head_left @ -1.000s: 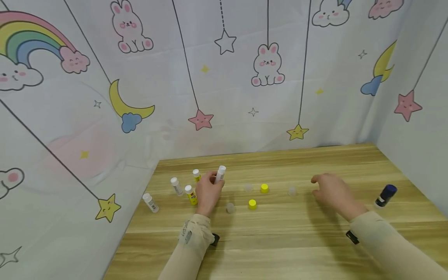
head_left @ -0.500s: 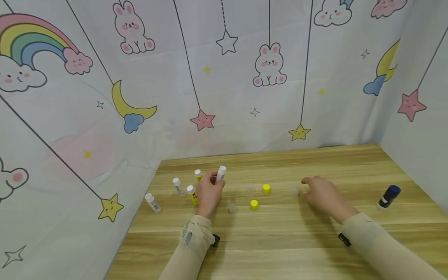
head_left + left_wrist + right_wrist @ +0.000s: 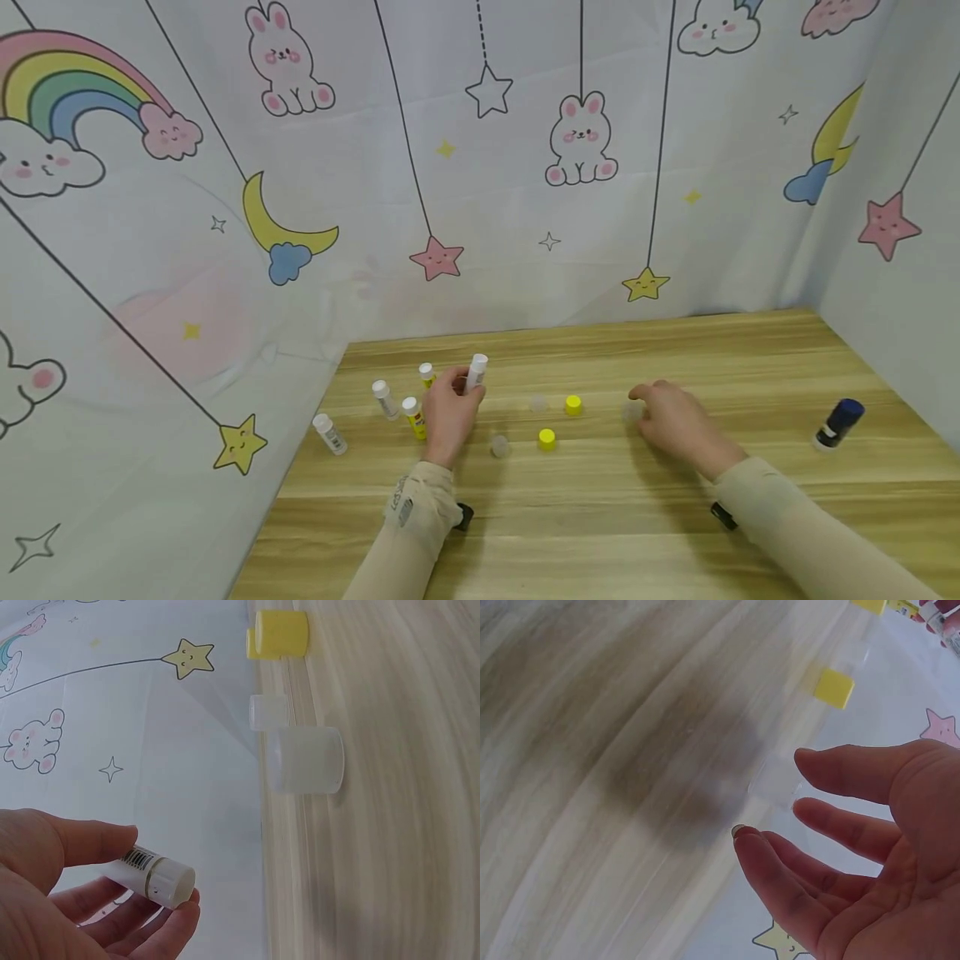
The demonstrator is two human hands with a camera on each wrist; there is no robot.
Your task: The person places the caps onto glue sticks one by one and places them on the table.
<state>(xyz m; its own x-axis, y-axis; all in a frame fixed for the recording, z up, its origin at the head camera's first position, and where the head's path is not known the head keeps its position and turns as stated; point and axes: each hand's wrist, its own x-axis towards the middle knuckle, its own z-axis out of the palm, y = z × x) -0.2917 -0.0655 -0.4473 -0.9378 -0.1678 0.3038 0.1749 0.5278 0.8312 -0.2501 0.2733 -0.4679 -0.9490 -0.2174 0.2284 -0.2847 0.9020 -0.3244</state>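
Note:
In the head view my left hand (image 3: 452, 415) grips a white glue stick (image 3: 477, 372) near the table's back left. The left wrist view shows its barcode label and pale end (image 3: 174, 883) between thumb and fingers. My right hand (image 3: 678, 425) is beside a translucent cap (image 3: 632, 411), with thumb and fingers apart around it. In the right wrist view that clear cap (image 3: 775, 781) appears just past the fingertips; whether they touch it, I cannot tell. Two yellow caps, one at the back (image 3: 573, 406) and one in front (image 3: 547, 439), sit between my hands.
Left of my left hand stand white glue sticks (image 3: 330, 434) and yellow ones with white ends (image 3: 415, 418). Two more translucent caps, one nearer (image 3: 499, 447) and one farther (image 3: 538, 403), lie mid-table. A dark blue glue stick (image 3: 838, 425) stands far right. A patterned curtain (image 3: 495, 200) borders the wooden table.
My right hand has moved left, from bare table to the translucent cap. The left hand keeps its hold on the white glue stick, nearly still.

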